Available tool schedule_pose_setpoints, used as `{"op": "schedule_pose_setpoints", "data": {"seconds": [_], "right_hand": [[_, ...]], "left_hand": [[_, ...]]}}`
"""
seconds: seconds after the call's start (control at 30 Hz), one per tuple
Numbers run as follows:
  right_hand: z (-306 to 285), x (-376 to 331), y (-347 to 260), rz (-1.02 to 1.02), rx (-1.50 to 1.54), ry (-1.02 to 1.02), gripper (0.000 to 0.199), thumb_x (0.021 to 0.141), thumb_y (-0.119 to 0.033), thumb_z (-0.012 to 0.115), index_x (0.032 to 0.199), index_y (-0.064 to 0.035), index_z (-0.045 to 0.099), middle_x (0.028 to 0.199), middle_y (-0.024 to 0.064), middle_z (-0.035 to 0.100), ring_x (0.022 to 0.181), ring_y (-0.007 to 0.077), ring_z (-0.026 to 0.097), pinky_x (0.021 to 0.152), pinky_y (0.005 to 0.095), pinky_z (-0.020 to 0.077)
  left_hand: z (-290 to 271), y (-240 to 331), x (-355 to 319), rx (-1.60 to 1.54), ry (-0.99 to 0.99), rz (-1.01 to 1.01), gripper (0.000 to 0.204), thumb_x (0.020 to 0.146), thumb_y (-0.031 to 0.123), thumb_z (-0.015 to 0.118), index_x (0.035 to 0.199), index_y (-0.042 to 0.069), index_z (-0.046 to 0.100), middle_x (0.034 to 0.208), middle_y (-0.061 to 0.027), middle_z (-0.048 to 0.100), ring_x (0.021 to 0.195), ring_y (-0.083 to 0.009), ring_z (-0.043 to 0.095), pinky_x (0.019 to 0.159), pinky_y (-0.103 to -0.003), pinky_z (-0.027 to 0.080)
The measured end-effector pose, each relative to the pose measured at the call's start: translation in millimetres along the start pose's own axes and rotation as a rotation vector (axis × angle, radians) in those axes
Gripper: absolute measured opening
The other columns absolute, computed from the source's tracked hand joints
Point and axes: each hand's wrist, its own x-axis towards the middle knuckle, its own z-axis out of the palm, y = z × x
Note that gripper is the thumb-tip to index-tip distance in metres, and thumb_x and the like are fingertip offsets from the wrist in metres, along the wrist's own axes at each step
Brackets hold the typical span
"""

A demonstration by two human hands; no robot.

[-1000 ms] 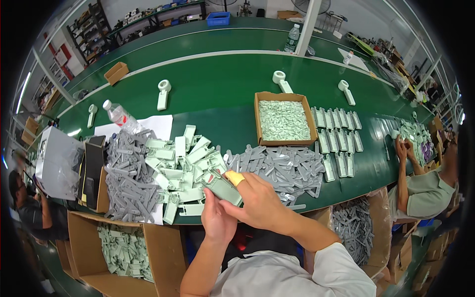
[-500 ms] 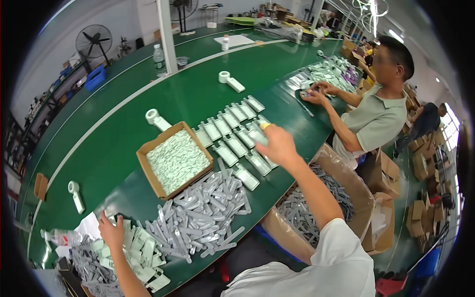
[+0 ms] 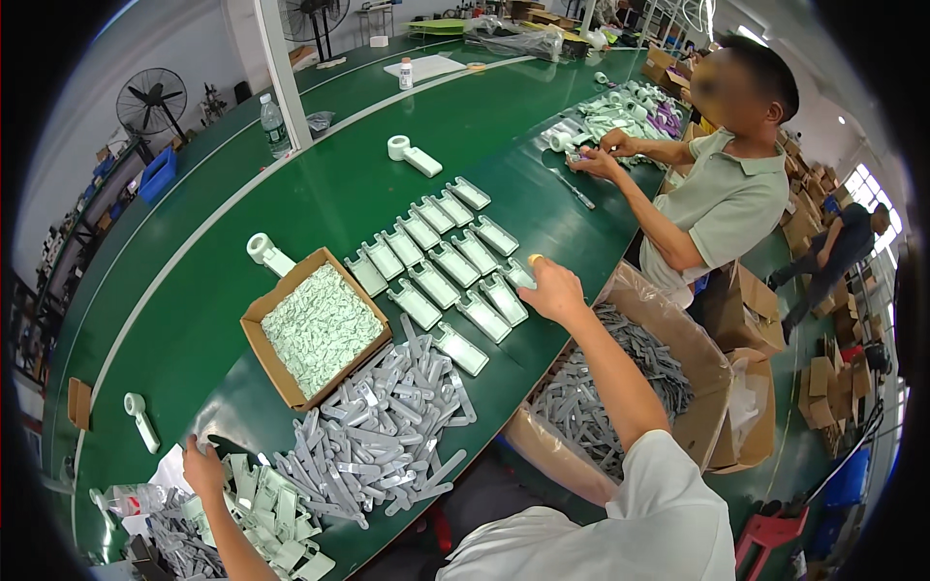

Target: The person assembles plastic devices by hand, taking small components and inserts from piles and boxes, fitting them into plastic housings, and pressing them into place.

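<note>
My right hand (image 3: 559,293) has its thumb and fingers, one with a yellow fingertip cover (image 3: 534,259), on a pale green plastic shell (image 3: 520,275) at the right end of the nearest row. Other shells (image 3: 450,261) lie open side up in slanting rows on the green table. At the lower left my left hand (image 3: 202,469) hovers beside a heap of loose pale green shells (image 3: 260,510). Its fingers are apart, and nothing shows in them. Between the hands lie a heap of grey plastic strips (image 3: 373,436) and a cardboard box (image 3: 281,376) of small pale green parts.
Handled pale green devices with ring heads (image 3: 415,155) lie on the table (image 3: 334,208). A large carton (image 3: 702,387) of grey strips stands against its right edge. Farther right, a co-worker (image 3: 722,203) handles parts near a knife-like tool (image 3: 572,189). A water bottle (image 3: 274,126) stands by a post.
The view has shifted, moving the table's contents leftward. My right hand has settled at the end shell of the near row. My left hand's fingers have drawn in slightly beside the shell heap.
</note>
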Motion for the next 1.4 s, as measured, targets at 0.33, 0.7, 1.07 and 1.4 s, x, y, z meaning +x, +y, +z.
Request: {"op": "schedule_pose_setpoints", "data": {"seconds": [0.33, 0.7, 1.07, 1.4], "right_hand": [[20.5, -31.2, -101.5, -0.543, 0.394, -0.055, 0.02, 0.084, -0.02, 0.067, 0.099, -0.0082, 0.067, 0.087, 0.0139, 0.067, 0.084, 0.0382, 0.065, 0.073, 0.0464, 0.0526], [54.2, -22.8, -179.9, -0.41, -0.028, -0.158, 0.02, 0.078, -0.017, 0.066, 0.091, -0.0019, 0.064, 0.087, 0.0208, 0.07, 0.087, 0.0377, 0.068, 0.073, 0.0478, 0.0532], [18.5, -114.0, -217.2, -0.348, 1.097, -0.593, 0.022, 0.089, -0.012, 0.066, 0.107, 0.0018, 0.064, 0.081, -0.0031, 0.062, 0.07, 0.0033, 0.054, 0.059, 0.0222, 0.0439], [-22.9, -225.5, -291.3, -0.621, 1.184, -0.713, 0.023, 0.091, -0.008, 0.065, 0.112, 0.0013, 0.063, 0.087, -0.0005, 0.065, 0.069, 0.0035, 0.057, 0.059, 0.021, 0.0454]], "left_hand": [[-27.9, -66.6, 22.1, -0.533, 0.416, 0.152, 0.032, 0.1, 0.026, 0.053, 0.123, 0.003, 0.057, 0.097, -0.0123, 0.061, 0.082, -0.027, 0.062, 0.075, -0.037, 0.051], [-66.5, -60.0, -129.2, -1.577, 0.28, -0.186, 0.031, 0.098, 0.024, 0.063, 0.112, 0.0, 0.052, 0.092, -0.0058, 0.059, 0.084, -0.0141, 0.062, 0.072, -0.023, 0.053], [-20.6, 74.6, -291.3, -2.41, -0.234, -0.578, 0.033, 0.092, 0.004, 0.064, 0.122, 0.004, 0.052, 0.111, -0.0106, 0.063, 0.095, -0.0204, 0.064, 0.082, -0.028, 0.054], [-89.4, 134.8, -298.0, -2.278, -0.319, -0.117, 0.03, 0.092, 0.003, 0.064, 0.12, 0.002, 0.053, 0.111, -0.0094, 0.065, 0.095, -0.0183, 0.065, 0.086, -0.033, 0.054]]}}
